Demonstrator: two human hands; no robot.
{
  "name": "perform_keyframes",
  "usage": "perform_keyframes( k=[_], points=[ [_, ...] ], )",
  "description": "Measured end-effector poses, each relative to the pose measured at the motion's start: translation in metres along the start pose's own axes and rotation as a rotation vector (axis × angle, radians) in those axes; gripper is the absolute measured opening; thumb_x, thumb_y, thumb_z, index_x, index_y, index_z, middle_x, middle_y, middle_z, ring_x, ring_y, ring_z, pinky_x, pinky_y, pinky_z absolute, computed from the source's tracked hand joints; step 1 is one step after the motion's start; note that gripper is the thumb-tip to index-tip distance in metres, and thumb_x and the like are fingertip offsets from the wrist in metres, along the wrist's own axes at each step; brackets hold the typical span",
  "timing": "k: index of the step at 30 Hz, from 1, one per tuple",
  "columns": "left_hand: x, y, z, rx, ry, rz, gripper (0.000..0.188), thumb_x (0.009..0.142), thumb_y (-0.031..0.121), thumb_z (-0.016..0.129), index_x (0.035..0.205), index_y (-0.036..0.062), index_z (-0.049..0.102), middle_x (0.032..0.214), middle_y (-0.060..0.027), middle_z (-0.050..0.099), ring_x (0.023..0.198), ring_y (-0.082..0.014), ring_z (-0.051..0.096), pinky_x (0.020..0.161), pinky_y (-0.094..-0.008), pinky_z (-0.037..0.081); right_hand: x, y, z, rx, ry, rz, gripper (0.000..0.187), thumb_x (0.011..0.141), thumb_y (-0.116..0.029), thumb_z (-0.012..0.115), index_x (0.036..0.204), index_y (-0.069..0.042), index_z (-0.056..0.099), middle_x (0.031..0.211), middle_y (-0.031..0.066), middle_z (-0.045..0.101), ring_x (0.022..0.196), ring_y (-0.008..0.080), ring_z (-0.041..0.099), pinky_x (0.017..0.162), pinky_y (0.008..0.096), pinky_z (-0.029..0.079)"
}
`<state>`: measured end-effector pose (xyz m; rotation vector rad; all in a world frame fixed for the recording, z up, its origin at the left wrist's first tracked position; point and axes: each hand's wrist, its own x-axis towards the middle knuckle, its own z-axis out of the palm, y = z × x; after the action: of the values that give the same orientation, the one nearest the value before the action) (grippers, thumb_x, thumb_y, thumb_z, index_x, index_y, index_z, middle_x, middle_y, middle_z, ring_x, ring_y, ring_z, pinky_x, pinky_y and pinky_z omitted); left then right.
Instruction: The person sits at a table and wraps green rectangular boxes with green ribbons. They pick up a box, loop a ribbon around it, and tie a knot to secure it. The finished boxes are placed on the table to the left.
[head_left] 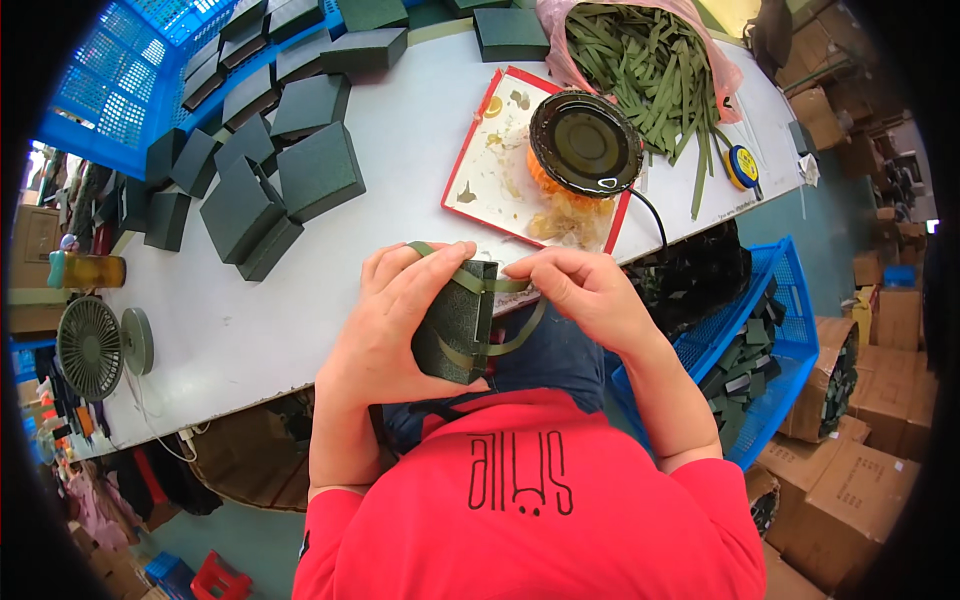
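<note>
Green box [448, 325], pebbled, flat ribbon [505, 286], perhaps fabric

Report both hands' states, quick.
Left hand: closed around the dark green box.
Right hand: closed, thumb and forefinger pinching the green ribbon at the box's right side.

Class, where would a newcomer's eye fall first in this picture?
Probably on the bright red shirt at bottom centre. Just above, the left hand holds a dark green box while the right hand handles a green ribbon at its side. Beyond them, on the table, a black-rimmed orange pot stands on a red-edged board.
</note>
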<state>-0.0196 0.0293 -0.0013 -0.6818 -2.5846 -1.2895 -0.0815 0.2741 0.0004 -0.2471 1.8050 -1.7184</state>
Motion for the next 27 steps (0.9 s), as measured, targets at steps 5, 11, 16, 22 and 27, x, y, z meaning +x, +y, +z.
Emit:
perform_keyframes(
  k=[5, 11, 16, 22, 27],
  points=[
    [0.006, 0.007, -0.004, 0.025, -0.070, 0.015, 0.103, 0.052, 0.035, 0.093, 0.141, 0.0058, 0.050, 0.136, -0.0096, 0.058, 0.118, -0.0310, 0.055, 0.108, -0.0508, 0.033, 0.000, 0.015, 0.014, 0.068, 0.011, 0.024, 0.025, 0.097, -0.021, 0.067, 0.102, 0.003, 0.071, 0.090, 0.0040, 0.071, 0.080, 0.0064, 0.065, 0.072, 0.0237, 0.053],
    [0.001, 0.007, 0.004, 0.121, -0.072, 0.115, 0.099, 0.054, 0.038, 0.091, 0.140, 0.0075, 0.052, 0.140, -0.0082, 0.056, 0.124, -0.0295, 0.053, 0.109, -0.0544, 0.032, 0.003, 0.013, 0.023, 0.008, 0.040, 0.068, 0.020, 0.095, -0.016, 0.068, 0.097, 0.004, 0.071, 0.083, 0.0015, 0.070, 0.074, 0.0043, 0.062, 0.062, 0.0216, 0.049],
    [-0.001, 0.007, 0.001, 0.097, -0.074, -0.001, 0.114, 0.048, 0.036, 0.096, 0.145, 0.0061, 0.043, 0.138, -0.0132, 0.058, 0.124, -0.0345, 0.051, 0.109, -0.0490, 0.035, 0.002, 0.016, 0.028, 0.276, 0.157, -0.131, 0.030, 0.098, -0.015, 0.064, 0.123, 0.002, 0.063, 0.117, 0.0067, 0.068, 0.074, 0.0015, 0.058, 0.061, 0.0179, 0.045],
    [-0.008, 0.002, 0.011, -0.105, -0.014, 0.017, 0.110, 0.051, 0.033, 0.095, 0.144, 0.0039, 0.044, 0.139, -0.0111, 0.056, 0.120, -0.0342, 0.050, 0.108, -0.0474, 0.034, 0.003, 0.015, 0.028, 0.573, 0.079, -0.165, 0.020, 0.103, -0.017, 0.058, 0.118, -0.004, 0.055, 0.105, 0.0099, 0.068, 0.053, 0.0034, 0.044, 0.050, 0.0192, 0.036],
    [-0.018, -0.007, 0.010, -0.013, 0.088, -0.047, 0.114, 0.050, 0.030, 0.096, 0.147, 0.0040, 0.041, 0.142, -0.0095, 0.055, 0.120, -0.0339, 0.048, 0.108, -0.0446, 0.034, -0.042, -0.037, 0.005, 0.926, -0.393, -0.494, 0.010, 0.100, -0.011, 0.053, 0.092, -0.007, 0.051, 0.056, 0.0001, 0.045, 0.041, 0.0096, 0.037, 0.042, 0.0264, 0.029]
  ],
)
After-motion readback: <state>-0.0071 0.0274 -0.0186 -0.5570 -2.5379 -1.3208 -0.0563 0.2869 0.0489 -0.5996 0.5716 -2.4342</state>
